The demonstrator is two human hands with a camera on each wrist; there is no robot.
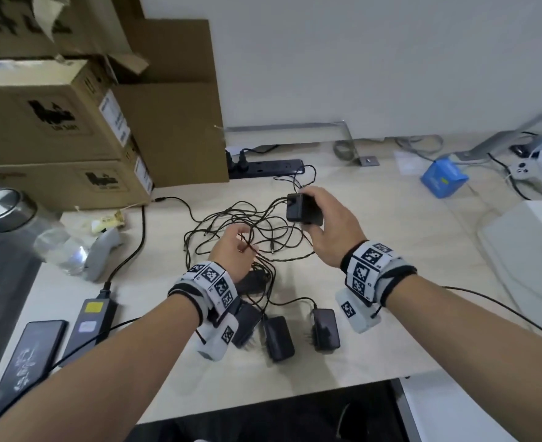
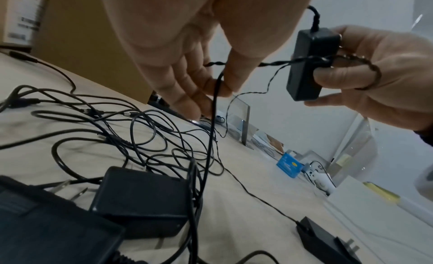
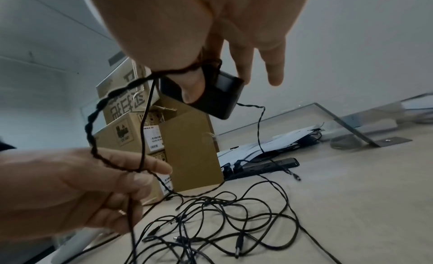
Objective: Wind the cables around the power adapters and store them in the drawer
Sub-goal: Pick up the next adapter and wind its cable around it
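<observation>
My right hand (image 1: pixel 319 218) grips a black power adapter (image 1: pixel 304 208) above the pale table (image 1: pixel 391 282). In the right wrist view the thumb presses its face (image 3: pixel 218 97). Its twisted cable (image 3: pixel 98 108) passes over that thumb and hangs in a loop to my left hand (image 1: pixel 245 247), which pinches it between thumb and fingers (image 2: pixel 211 86). A tangle of thin black cables (image 1: pixel 231 228) lies under both hands. Two more adapters (image 1: pixel 279 338) (image 1: pixel 326 328) lie near the front edge, and a third (image 1: pixel 247 320) is partly hidden by my left wrist.
Cardboard boxes (image 1: pixel 56 122) are stacked at the back left, next to a black power strip (image 1: pixel 266 167). A bottle (image 1: pixel 24 224), a grey power brick (image 1: pixel 94 320) and a phone (image 1: pixel 30 352) line the left side. A blue box (image 1: pixel 443 180) and a white device (image 1: pixel 524 250) sit on the right.
</observation>
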